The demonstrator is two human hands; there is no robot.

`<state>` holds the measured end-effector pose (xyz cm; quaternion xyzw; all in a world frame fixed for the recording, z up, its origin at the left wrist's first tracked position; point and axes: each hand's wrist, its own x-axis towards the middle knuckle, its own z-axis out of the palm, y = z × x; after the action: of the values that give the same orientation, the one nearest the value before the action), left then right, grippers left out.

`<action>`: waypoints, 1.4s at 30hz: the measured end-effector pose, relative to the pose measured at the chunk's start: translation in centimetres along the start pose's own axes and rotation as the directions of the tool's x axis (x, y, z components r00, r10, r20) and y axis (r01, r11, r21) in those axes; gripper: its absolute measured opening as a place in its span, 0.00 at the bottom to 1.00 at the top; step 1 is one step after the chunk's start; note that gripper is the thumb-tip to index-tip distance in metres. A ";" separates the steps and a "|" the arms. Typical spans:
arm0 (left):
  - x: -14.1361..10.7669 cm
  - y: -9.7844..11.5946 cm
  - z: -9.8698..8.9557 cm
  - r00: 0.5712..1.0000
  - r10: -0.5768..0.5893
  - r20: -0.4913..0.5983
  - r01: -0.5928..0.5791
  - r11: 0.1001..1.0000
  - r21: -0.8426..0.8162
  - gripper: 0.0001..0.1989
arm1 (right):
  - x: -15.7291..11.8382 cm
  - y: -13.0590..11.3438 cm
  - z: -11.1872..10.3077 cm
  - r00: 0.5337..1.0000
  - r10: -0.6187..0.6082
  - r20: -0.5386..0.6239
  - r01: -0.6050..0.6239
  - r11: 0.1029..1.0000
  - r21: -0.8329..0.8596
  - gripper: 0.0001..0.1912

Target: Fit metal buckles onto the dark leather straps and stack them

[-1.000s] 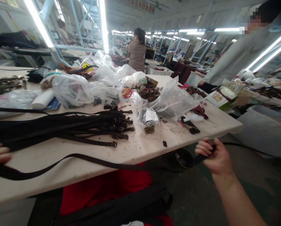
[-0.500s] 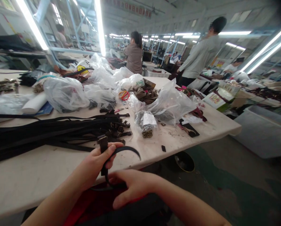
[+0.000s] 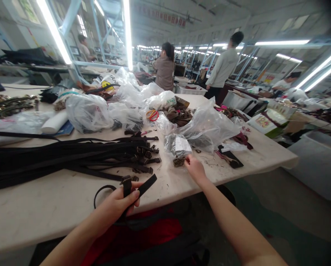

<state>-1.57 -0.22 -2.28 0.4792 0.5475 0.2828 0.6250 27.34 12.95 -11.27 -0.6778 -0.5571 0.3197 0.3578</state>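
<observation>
Closed around a black strap (image 3: 148, 186) with a metal buckle is my left hand (image 3: 123, 201), over the table's front edge. The strap's flat end points up and right, and a loop of it curls behind the hand. My right hand (image 3: 194, 168) reaches over the table, its fingertips pinched at the brass-coloured metal pieces (image 3: 179, 161) in the mouth of a small clear bag (image 3: 178, 146) with a white label. Whatever sits between those fingertips is too small to make out. Many black straps (image 3: 71, 155) with buckles lie in a bundle on the left.
Plastic bags (image 3: 210, 125) and red-orange scissors (image 3: 152, 115) lie across the middle of the table (image 3: 99, 207). A black piece (image 3: 230, 157) is at the right. Beyond stand a person in brown (image 3: 164, 70) and one in grey (image 3: 223, 66). A grey bin (image 3: 317, 162) stands right.
My right hand has moved from beside the strap, up and right to the metal pieces. My left hand still holds the strap, whose end now points up. The person in grey has shifted left.
</observation>
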 end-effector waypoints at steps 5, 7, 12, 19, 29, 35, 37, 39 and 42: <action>0.1 -0.4 0.7 0.998 0.009 -0.068 -0.014 0.997 -0.070 0.20 | -2.4 -1.0 -0.7 0.993 0.075 0.093 -0.110 0.880 0.463 0.10; 0.2 -0.2 1.2 0.999 0.022 -0.038 -0.026 0.993 -0.112 0.19 | -3.9 -2.6 -0.5 0.979 0.081 0.189 -0.183 0.760 0.624 0.12; 0.0 -0.2 2.1 0.991 0.135 -0.023 -0.136 0.953 -0.269 0.15 | -8.9 -7.4 1.1 0.908 0.016 0.419 -0.385 0.425 0.819 0.15; -0.6 -1.8 2.2 0.987 0.160 -0.002 -0.143 0.876 -0.461 0.12 | -12.1 -9.6 3.1 0.735 -0.029 0.678 -0.678 -0.058 0.733 0.07; -1.1 -2.5 2.3 0.990 0.139 0.041 -0.079 0.757 -0.649 0.14 | -13.0 -9.0 4.1 0.665 -0.084 0.742 -0.742 -0.192 0.643 0.05; -0.9 -3.3 2.4 0.996 0.026 0.089 0.022 0.864 -0.503 0.16 | -13.6 -9.3 4.4 0.597 -0.114 0.794 -0.790 -0.257 0.556 0.08; -0.8 -3.0 2.1 0.999 0.000 0.050 0.022 0.898 -0.439 0.17 | -13.9 -9.1 4.5 0.563 -0.134 0.815 -0.815 -0.251 0.522 0.07; -0.9 -2.4 1.7 1.000 -0.003 0.002 0.003 0.935 -0.354 0.17 | -14.2 -8.9 4.6 0.541 -0.146 0.828 -0.831 -0.241 0.501 0.07; -1.1 -1.2 1.1 0.999 -0.013 -0.044 0.006 0.989 -0.151 0.16 | -14.6 -8.6 4.6 0.539 -0.146 0.829 -0.831 -0.255 0.495 0.07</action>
<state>-1.02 -1.95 -2.99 0.4214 0.5409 0.3311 0.6482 16.39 0.28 -6.00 -0.1663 0.0540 0.9129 0.3687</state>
